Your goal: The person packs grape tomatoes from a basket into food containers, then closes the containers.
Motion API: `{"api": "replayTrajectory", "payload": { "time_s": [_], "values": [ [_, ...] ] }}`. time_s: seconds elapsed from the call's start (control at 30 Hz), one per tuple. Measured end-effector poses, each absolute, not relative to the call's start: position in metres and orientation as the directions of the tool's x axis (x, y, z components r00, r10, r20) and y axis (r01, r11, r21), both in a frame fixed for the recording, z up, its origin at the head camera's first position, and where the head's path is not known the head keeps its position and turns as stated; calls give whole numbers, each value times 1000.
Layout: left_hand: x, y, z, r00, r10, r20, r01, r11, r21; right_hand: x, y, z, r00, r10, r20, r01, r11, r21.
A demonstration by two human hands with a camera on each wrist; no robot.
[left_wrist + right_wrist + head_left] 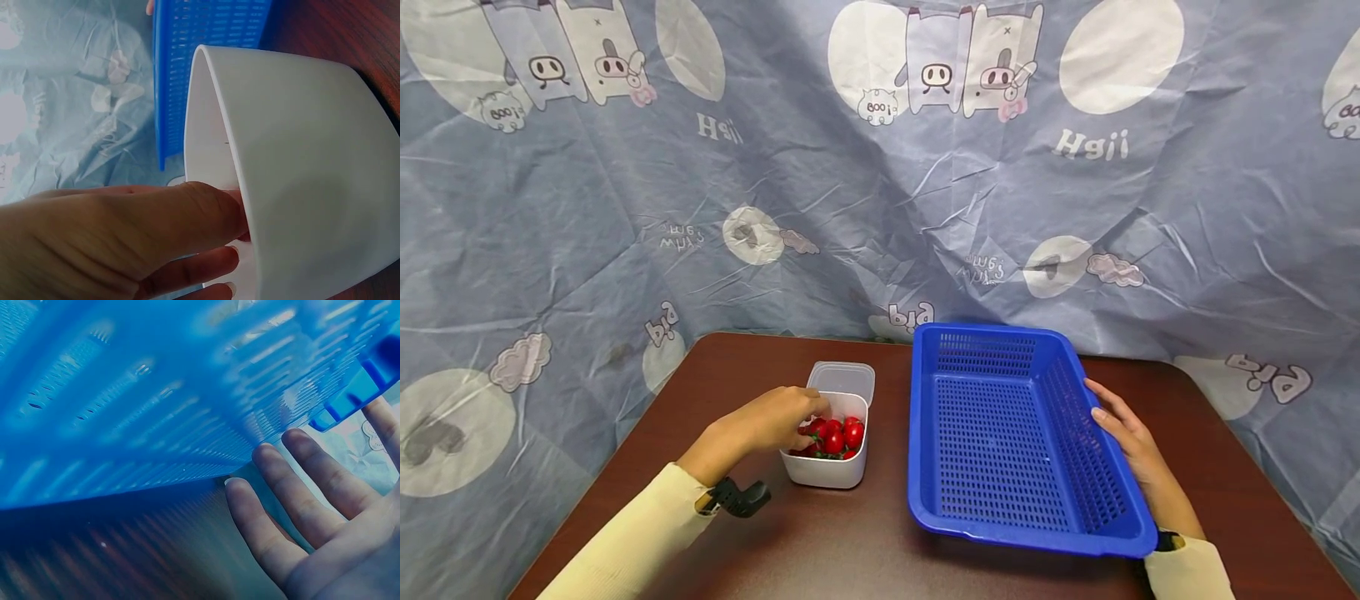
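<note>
Left hand (775, 421) fingers curled into one white tub (831, 454), lower centre, pinching maybe a tomato among roughly six tomatoes (835, 435). Right hand (1123, 429) fingers straight against one blue basket (1000, 508) on counter (850, 550).

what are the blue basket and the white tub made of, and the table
Blue basket: likely moulded plastic, glossy, with slotted perforated walls. White tub: seemingly matte, slightly translucent plastic, with smooth thin walls. Table: dark reddish-brown with a faint sheen, perhaps wood or laminate; hard to tell.
</note>
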State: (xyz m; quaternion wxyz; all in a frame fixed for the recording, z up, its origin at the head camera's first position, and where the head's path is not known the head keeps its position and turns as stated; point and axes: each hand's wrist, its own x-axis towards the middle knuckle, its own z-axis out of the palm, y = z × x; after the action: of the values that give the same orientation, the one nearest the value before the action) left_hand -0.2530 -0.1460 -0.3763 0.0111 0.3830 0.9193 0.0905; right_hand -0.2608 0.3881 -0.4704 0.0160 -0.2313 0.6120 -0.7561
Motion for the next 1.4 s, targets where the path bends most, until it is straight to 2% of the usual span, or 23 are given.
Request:
{"api": "replayTrajectory", "payload": {
  "time_s": [0.77,1.23,1.4],
  "values": [
    [-242,-149,-377,-735,673,84,677,719,160,-257,386,-465,-912,-287,293,-217,-268,-939],
    [-238,-158,-376,-738,644,200,674,718,172,-254,385,-460,-940,-256,226,-155,-271,-950],
    [-238,-163,-377,-752,618,230,657,730,186,-254,398,-462,-937,-239,255,-218,-170,-961]
  ]
}}
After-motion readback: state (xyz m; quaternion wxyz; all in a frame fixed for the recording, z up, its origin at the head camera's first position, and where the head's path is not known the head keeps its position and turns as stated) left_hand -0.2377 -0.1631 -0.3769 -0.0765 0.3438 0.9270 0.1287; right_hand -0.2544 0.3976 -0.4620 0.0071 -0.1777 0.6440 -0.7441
